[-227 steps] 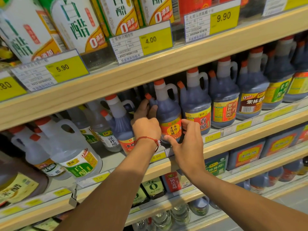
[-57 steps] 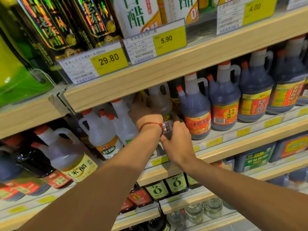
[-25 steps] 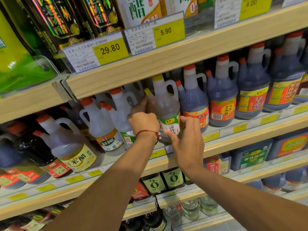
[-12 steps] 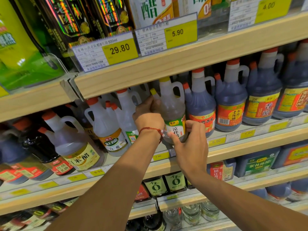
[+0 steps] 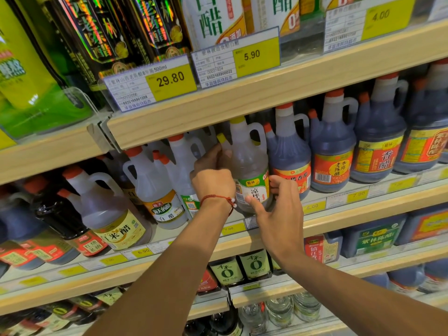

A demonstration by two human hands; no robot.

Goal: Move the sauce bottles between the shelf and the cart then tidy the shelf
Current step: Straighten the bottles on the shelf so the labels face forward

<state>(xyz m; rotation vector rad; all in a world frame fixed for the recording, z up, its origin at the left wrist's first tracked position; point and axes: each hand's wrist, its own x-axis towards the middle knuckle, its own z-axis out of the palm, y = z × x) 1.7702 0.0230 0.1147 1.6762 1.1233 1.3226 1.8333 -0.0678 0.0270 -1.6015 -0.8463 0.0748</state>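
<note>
Yellow-cap bottle (image 5: 247, 163) now pulled fwd to shelf (image 5: 339, 214) front edge, label out, touching dark bottle (image 5: 288, 151), w/ left hand (image 5: 212, 173) fingers gripping its shoulder & right hand (image 5: 278, 214) fingers curled round the label, so facing-up here looks nearly done.

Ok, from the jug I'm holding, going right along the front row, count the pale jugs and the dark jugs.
Pale jugs: 1, yellow-capped
Dark jugs: 4, the last cut by the frame edge
Total: 5
</note>
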